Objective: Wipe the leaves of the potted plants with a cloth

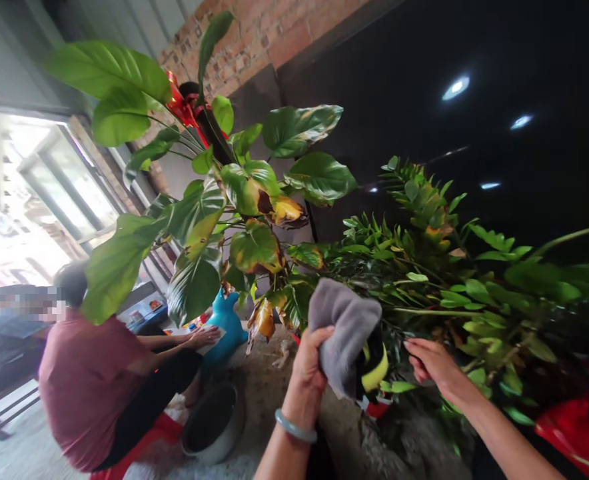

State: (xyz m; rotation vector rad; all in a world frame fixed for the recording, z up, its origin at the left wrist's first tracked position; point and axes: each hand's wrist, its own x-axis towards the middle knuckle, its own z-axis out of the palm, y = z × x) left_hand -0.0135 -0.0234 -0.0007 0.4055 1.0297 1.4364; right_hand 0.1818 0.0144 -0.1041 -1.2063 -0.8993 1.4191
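Observation:
My left hand point(310, 363) is closed on a grey cloth point(343, 327), raised in front of a large-leaved plant point(234, 200) with yellowing, brown-edged leaves. A pale green bangle point(294, 427) sits on that wrist. My right hand point(432, 363) reaches into the fine-leaved plant point(424, 267) on the right, fingers pinched round a stem or leaf I cannot make out. A yellow and black object point(374, 370) shows just under the cloth.
A person in a maroon shirt point(87, 380) crouches at the left, hands near a blue vase point(227, 327). A metal bowl point(214, 420) stands on the floor. Red wrapping point(574, 433) lies lower right. Brick wall, dark panel and windows stand behind.

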